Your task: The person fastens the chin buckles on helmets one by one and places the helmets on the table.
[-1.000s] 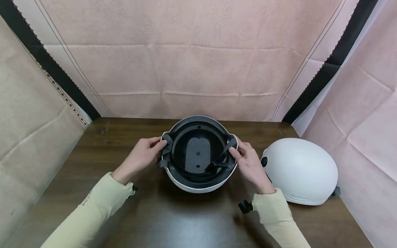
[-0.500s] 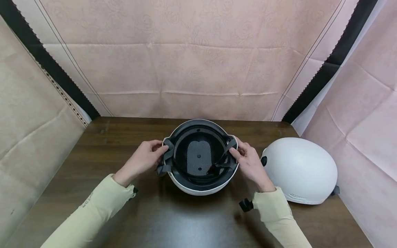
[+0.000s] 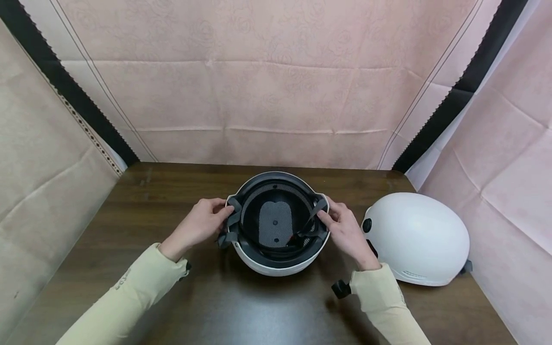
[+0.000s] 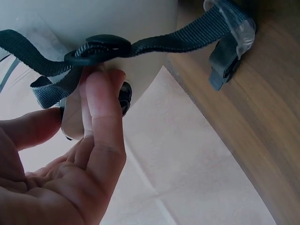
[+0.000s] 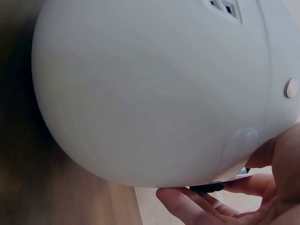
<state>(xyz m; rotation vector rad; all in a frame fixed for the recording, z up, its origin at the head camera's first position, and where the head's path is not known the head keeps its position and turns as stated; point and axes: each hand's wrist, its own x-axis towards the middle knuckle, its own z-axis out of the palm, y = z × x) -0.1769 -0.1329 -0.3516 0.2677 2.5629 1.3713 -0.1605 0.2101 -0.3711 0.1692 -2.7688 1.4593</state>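
A white helmet (image 3: 276, 270) lies upside down at the middle of the table, its black padded inside facing up. My left hand (image 3: 206, 221) pinches its left rim, thumb inside and fingers outside. On the opposite rim my right hand (image 3: 345, 232) grips in the same way. Dark grey chin straps (image 3: 233, 218) hang over the left edge; in the left wrist view a strap slider (image 4: 101, 48) crosses over the fingertips. The right wrist view shows the smooth white shell (image 5: 140, 103) close up, the right fingers (image 5: 183, 204) under its edge.
A second white helmet (image 3: 416, 237) sits dome up to the right, close beside my right hand. The brown wooden table (image 3: 172, 306) ends at pale pink cloth walls (image 3: 267, 96) at the back and both sides.
The held helmet has moved slightly toward me and tilted, showing more of its near outer shell. Both hands keep their hold on the rim.
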